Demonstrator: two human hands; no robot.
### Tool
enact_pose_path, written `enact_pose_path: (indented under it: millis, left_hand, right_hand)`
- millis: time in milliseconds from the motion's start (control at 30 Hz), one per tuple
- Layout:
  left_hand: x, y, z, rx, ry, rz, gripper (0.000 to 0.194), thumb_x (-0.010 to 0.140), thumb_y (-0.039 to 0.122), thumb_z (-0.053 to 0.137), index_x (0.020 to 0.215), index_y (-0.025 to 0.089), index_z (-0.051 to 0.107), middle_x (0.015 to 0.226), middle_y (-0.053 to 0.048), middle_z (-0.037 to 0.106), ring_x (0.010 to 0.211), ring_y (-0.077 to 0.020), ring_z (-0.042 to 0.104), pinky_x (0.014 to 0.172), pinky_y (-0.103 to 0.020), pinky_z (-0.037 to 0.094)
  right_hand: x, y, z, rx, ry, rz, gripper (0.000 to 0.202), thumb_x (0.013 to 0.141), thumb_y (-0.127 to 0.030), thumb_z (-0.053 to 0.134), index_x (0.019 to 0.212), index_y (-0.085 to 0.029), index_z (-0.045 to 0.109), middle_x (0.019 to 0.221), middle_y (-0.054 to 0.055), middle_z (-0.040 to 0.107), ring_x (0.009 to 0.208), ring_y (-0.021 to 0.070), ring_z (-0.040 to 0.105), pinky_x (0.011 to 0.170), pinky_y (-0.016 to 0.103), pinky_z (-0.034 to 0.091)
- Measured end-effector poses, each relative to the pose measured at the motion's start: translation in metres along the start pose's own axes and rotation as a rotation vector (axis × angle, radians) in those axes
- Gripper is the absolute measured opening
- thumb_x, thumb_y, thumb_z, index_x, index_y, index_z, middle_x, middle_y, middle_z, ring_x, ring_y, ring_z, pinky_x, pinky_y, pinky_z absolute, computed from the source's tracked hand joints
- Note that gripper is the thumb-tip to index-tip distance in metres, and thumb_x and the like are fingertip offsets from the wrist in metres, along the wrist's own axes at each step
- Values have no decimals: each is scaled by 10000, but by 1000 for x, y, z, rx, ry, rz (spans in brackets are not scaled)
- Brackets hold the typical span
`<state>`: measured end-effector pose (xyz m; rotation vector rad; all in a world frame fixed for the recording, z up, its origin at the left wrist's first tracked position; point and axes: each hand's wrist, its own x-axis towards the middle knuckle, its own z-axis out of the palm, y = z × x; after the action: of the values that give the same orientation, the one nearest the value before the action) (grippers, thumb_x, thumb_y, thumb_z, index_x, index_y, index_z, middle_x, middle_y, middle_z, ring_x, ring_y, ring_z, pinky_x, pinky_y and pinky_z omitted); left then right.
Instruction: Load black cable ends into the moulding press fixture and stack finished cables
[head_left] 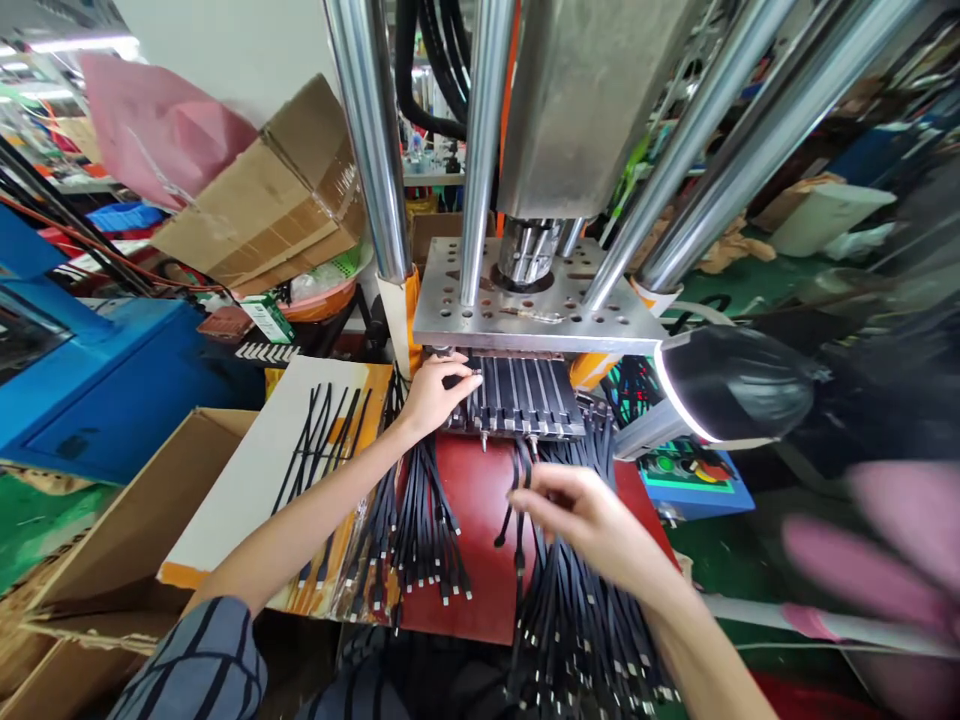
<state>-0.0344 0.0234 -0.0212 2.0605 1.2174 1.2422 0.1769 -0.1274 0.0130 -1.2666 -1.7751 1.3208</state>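
Observation:
Under the press plate (536,325) lies a dark slotted metal mould (525,398) with pale ribs. My left hand (439,392) reaches to the mould's left end, thumb and fingers pinched together; what lies between the fingertips is too small to tell. Lower and to the right, my right hand (574,505) is slightly blurred, its fingers curled in a pinch at a black cable (519,530) that hangs in front of the mould. Bunches of black cables with small metal plugs lie on either side, a left bunch (431,520) and a larger right bunch (585,610), over the red board (480,500).
Several black strips (322,440) rest on a white board (247,470) at left, beside an open carton (142,530). Steel columns (367,140) frame the press. A lit lamp (727,385) and a control box (697,485) stand at right.

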Motion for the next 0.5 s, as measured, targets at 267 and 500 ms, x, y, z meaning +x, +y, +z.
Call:
enact_pose_path:
  millis: [267,500]
  left_hand:
    - [-15,-11,-2,48,26,89,366,991,261,608,1337,150,647,1363,-140,674,1293,-242,625,1141,-412,484]
    - [-34,-9,-28,337,-375,663,346,992,274,588,1312,161,652,1440,-131,635,1362,-270,567,1198,-507,431]
  right_hand:
    - [133,6,-47,-102,116,-110,448,855,-589,670,705,-168,628,544,-42,504,513,107,445,516,236,344]
    - [157,24,-49,-133,146,-109,414,827,-583,621,686,-196,580,513,-52,475,398,108,418,386,231,353]
